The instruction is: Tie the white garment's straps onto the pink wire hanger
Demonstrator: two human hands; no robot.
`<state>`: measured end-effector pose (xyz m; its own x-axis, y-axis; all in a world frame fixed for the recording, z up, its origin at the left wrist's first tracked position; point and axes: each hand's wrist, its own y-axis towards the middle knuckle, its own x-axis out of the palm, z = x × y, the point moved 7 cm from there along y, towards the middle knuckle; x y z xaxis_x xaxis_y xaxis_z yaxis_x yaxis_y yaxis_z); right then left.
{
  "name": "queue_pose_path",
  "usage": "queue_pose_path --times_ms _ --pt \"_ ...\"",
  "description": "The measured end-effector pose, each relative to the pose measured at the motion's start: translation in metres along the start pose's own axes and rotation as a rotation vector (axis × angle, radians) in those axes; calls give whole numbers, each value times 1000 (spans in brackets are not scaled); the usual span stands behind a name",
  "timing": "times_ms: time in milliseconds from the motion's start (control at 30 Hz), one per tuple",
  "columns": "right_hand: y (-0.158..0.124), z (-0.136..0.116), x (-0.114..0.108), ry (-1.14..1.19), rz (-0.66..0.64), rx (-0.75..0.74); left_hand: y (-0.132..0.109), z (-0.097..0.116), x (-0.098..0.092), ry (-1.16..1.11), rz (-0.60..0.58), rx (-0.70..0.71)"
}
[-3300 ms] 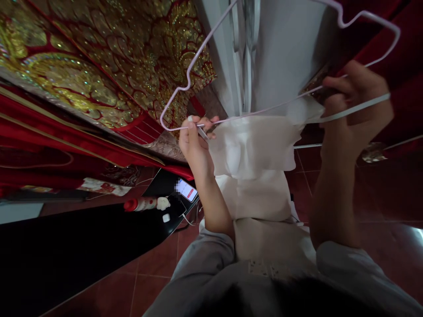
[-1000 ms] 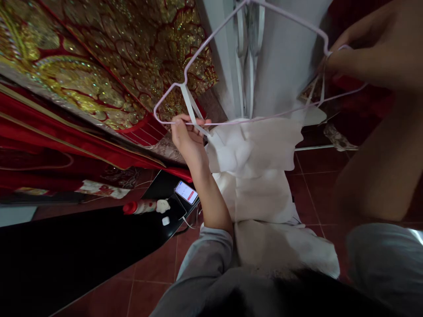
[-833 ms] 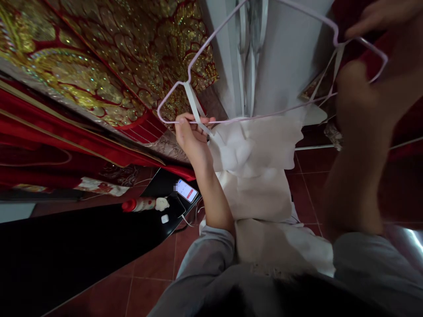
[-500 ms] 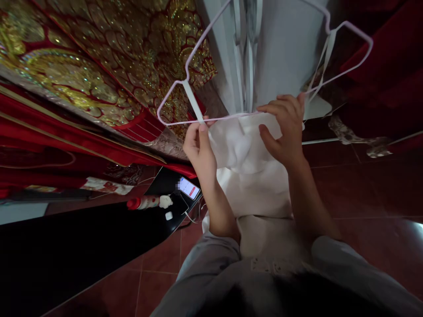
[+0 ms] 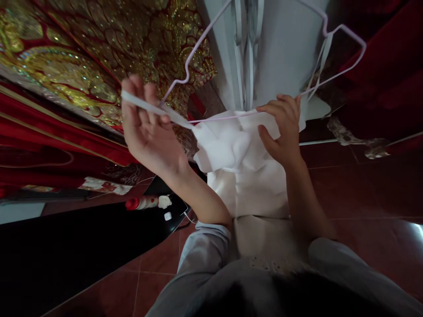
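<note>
A lilac wire clothes hanger (image 5: 211,118) spans the upper middle, its hook end beyond the top edge. A white garment (image 5: 228,147) with thin straps hangs below its bottom bar. My left hand (image 5: 150,121), raised over the hanger's left end, has the left strap (image 5: 140,102) drawn across its curled fingers, stretched out from the garment. At the bar's right part, my right hand (image 5: 282,125) rests its fingers over the bar and fabric, thumb apart. The right strap (image 5: 324,57) loops over the hanger's right notch.
Gold-sequined red garments (image 5: 79,79) hang at the left, and dark red cloth (image 5: 393,83) at the right. A black table (image 5: 86,246) carries a red-capped bottle (image 5: 142,203) and a small white case (image 5: 168,216). A pale panel (image 5: 284,53) stands behind the hanger.
My left hand has moved left and up, pulling the left strap outward from beside the hanger's left notch. My right hand has stayed nearly in place. The phone is now hidden behind my left arm.
</note>
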<state>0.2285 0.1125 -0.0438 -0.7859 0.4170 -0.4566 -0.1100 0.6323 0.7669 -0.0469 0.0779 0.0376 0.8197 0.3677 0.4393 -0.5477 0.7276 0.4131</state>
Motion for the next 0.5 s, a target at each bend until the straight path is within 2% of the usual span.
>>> queue_pose_path --times_ms 67,100,133,167,200,267,300,433,500 --pt "0 0 0 19 -6 0 -2 -10 -21 79 212 52" --pt "0 1 0 28 -13 7 -7 -17 -28 134 276 44" --pt "-1 1 0 35 -23 20 -11 -26 -31 181 282 11" --pt "-1 2 1 41 -36 36 -16 -37 -29 208 235 -40" --pt "-2 2 2 46 -49 48 -22 -48 -21 206 138 -104" --pt "-3 -2 2 56 -62 59 -36 -66 -1 143 -36 -203" --pt "-3 -6 2 59 -57 56 -42 -70 8 100 -76 -223" --pt "-1 -20 -10 63 -11 -9 -53 -69 32 -9 -58 -170" --pt "3 -14 -27 59 97 -10 -53 -66 36 -40 -49 -147"
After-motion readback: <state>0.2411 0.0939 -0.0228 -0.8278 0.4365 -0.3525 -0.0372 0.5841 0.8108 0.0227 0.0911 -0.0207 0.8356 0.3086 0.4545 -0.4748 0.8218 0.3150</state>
